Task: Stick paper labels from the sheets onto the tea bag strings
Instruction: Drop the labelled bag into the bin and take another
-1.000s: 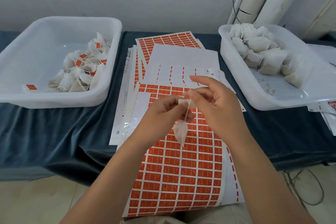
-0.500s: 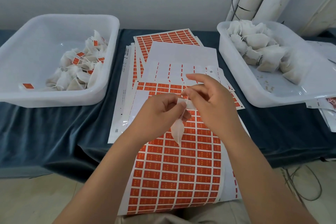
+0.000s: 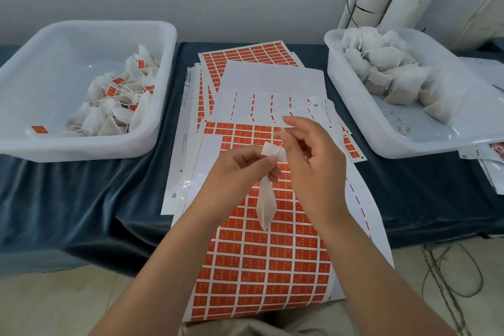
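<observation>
A white tea bag (image 3: 266, 206) hangs by its string between my hands, above a sheet of orange labels (image 3: 261, 267). My left hand (image 3: 234, 174) pinches a paper label (image 3: 272, 151), white side up, at its left end. My right hand (image 3: 313, 161) pinches the label's right end and the string, which runs up past my index finger. The label lies across the string, partly hidden by my fingers.
A white tub (image 3: 27, 106) at the left holds labelled tea bags (image 3: 117, 106). A second white tub (image 3: 381, 131) at the right holds plain tea bags (image 3: 387, 71). More label sheets (image 3: 253, 71) are stacked on the blue cloth (image 3: 81, 199). Cables lie on the floor at the right.
Both hands stay together on the label and string. The tea bag has swung slightly and hangs lower beneath the hands. The camera has tilted a little.
</observation>
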`<act>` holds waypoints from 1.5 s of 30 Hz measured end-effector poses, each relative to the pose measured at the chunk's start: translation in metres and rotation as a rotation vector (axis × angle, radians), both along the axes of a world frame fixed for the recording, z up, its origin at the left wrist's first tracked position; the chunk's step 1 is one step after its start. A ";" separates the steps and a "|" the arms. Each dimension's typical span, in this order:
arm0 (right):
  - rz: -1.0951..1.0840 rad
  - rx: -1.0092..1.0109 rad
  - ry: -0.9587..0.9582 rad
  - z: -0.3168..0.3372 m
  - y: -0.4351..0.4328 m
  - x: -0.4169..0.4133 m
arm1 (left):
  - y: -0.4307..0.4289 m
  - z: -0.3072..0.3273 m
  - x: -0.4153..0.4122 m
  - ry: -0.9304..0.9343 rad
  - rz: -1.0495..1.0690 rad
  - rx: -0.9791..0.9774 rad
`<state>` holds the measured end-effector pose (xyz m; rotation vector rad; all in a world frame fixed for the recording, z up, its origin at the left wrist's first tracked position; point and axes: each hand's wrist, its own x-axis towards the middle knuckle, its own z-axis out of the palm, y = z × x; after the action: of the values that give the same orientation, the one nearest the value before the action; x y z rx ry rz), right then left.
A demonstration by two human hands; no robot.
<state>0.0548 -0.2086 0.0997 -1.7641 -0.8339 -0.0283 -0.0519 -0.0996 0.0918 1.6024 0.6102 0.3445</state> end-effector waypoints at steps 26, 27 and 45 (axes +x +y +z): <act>0.119 0.177 0.930 -0.007 0.000 0.014 | -0.017 -0.012 0.000 -0.213 0.255 0.200; 0.122 0.148 0.878 -0.008 -0.001 0.014 | -0.017 -0.009 0.001 -0.191 0.272 0.118; 0.205 0.003 0.610 -0.007 0.002 0.018 | -0.004 0.001 0.001 0.066 0.135 -0.314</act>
<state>0.0727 -0.2070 0.0927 -1.5453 -0.5544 0.6129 -0.0508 -0.1037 0.0933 1.2785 0.7851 0.2812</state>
